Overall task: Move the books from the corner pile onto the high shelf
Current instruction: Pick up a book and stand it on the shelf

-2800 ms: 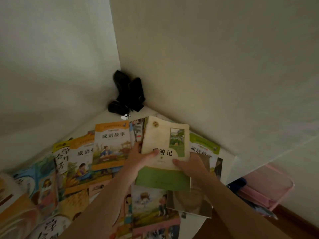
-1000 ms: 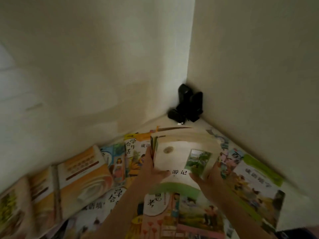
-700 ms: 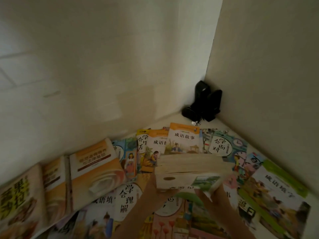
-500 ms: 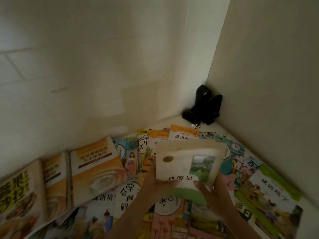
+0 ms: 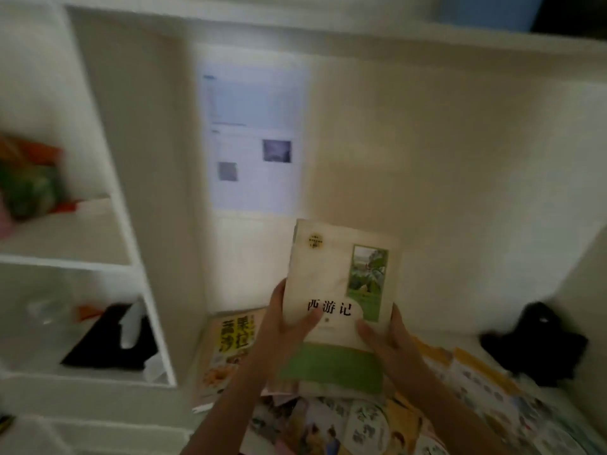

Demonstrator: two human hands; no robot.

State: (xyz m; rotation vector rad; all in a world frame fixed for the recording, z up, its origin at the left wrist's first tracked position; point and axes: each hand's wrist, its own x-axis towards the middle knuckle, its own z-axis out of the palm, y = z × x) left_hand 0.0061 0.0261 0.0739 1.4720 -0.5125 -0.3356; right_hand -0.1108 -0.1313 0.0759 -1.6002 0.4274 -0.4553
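Observation:
A cream book (image 5: 338, 290) with a green band at its lower end and a small landscape picture is held upright in front of me. My left hand (image 5: 285, 330) grips its left edge, thumb on the cover. My right hand (image 5: 387, 339) grips its lower right edge, thumb on the cover too. Below lie several colourful books (image 5: 377, 421) spread flat on the white surface, one yellow-titled book (image 5: 230, 349) at the left. A long white shelf board (image 5: 394, 34) runs across the top of the view.
White shelf compartments (image 5: 65, 257) stand at the left, holding a blurred green and orange thing (image 5: 29, 182) above and a black item (image 5: 111, 339) below. A printed sheet (image 5: 253, 139) is stuck on the back wall. A black object (image 5: 535, 343) sits at the right.
The view has swung left and up, from the wall corner to the shelf unit and the sheet on the wall. Both hands have kept the cream book and raised it.

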